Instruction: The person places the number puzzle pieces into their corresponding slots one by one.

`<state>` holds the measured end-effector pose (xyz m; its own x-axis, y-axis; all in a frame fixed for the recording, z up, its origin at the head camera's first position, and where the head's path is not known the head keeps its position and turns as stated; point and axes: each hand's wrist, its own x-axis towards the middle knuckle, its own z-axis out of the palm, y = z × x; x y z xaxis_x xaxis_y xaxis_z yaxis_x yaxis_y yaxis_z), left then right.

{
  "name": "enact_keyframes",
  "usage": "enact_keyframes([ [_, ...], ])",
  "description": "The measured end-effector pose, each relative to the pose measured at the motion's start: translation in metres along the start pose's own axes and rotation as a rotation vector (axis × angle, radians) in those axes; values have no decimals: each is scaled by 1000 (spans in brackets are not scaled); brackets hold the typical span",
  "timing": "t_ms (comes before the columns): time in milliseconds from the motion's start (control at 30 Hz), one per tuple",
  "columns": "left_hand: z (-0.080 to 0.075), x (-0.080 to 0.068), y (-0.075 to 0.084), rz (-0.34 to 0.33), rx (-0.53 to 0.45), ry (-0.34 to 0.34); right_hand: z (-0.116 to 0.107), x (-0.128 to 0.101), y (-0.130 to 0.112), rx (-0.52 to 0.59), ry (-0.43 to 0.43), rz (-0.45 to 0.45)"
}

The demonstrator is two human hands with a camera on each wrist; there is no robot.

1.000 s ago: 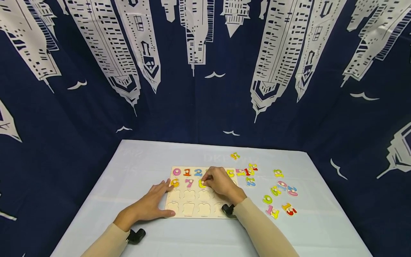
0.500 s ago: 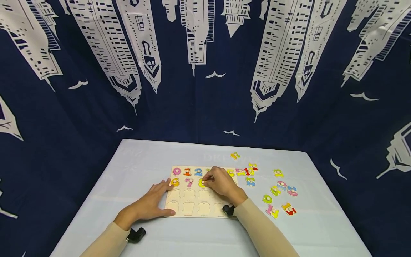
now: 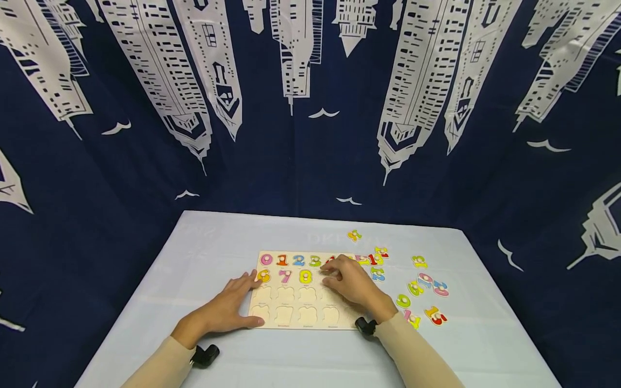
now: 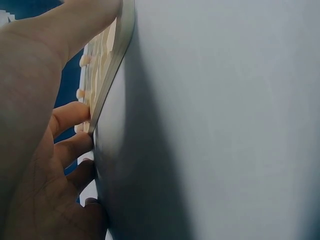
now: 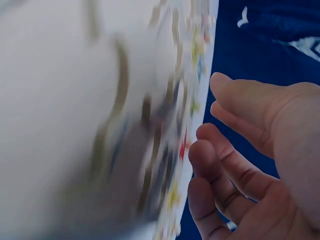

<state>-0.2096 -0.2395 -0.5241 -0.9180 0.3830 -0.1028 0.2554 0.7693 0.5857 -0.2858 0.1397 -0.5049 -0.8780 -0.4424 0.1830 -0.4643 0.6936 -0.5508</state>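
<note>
A wooden number puzzle board (image 3: pixel 295 326) lies on the white table. The numbers 0 (image 3: pixel 266 260), 1 and 2 sit in its top row, with a green 3 (image 3: pixel 315 261) beside them. Below are the 6 (image 3: pixel 264 277), pink 7 (image 3: pixel 285 276) and yellow-green 8 (image 3: pixel 305 276). My left hand (image 3: pixel 223 307) rests at the board's left edge, fingers and thumb spread; the left wrist view shows fingertips (image 4: pixel 82 142) touching the edge. Over the board's right part hovers my right hand (image 3: pixel 356 283), thumb and fingers apart, holding nothing. It hides some slots and part of the red 4.
Several loose number pieces lie right of the board, among them a green 9 (image 3: pixel 403 300), a 15 (image 3: pixel 435 316) and a 20 (image 3: pixel 440 288). Another piece (image 3: pixel 354 235) lies near the table's back edge. Behind hangs a dark blue cloth (image 3: pixel 291 172) with white buildings.
My right hand has let go of the 8 and moved right, baring the 8 in its slot and the 3 above. The left hand has stayed in place.
</note>
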Motion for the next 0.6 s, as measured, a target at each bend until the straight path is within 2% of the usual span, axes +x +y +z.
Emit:
enact_keyframes([
  [133,0,1,0,2,-3,0,-23,-21,18,-11,28,10],
  [367,0,0,-1,10,6,3,-60,-60,52,-72,44,94],
  [600,-1,1,-1,17,3,7,-83,-97,80,-98,65,220],
])
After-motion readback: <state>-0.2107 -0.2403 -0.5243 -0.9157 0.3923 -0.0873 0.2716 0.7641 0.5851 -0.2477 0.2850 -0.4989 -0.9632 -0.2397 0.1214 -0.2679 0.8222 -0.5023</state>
